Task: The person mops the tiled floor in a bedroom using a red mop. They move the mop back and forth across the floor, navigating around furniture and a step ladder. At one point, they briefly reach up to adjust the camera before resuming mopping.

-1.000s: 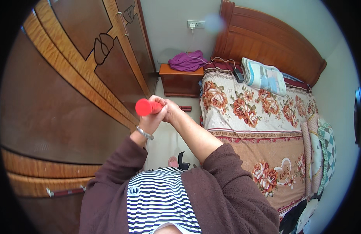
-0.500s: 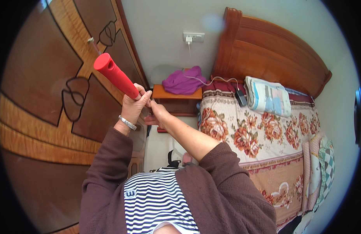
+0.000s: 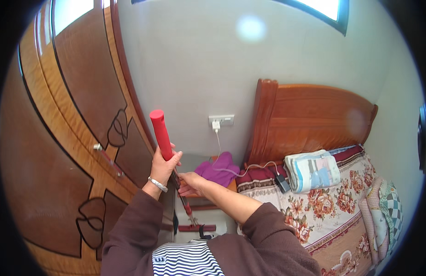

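Observation:
My left hand (image 3: 164,166) wraps around the lower end of the red grip (image 3: 161,133) of a long-handled mop. The grip rises tilted a little to the left, with a hole near its capped top. Beneath it a dark pole (image 3: 178,184) runs down to a red joint (image 3: 188,210) and a flat red head (image 3: 198,227) on the floor. Against the pole, below the left one, rests my right hand (image 3: 193,182); its thumb touches the pole and its fingers are stretched out. A silver bracelet (image 3: 157,184) circles my left wrist.
Wooden wardrobe doors (image 3: 79,156) with a handle (image 3: 108,158) stand close on the left. Ahead, a purple cloth (image 3: 222,171) lies on a nightstand (image 3: 232,185). A bed (image 3: 323,221) fills the right, with a folded blanket (image 3: 312,171), a black adapter (image 3: 282,183) and its cord.
My view has tilted up, bringing a window and the mop's head into sight. The red grip now stands more upright. Both hands keep to about the same places on the mop.

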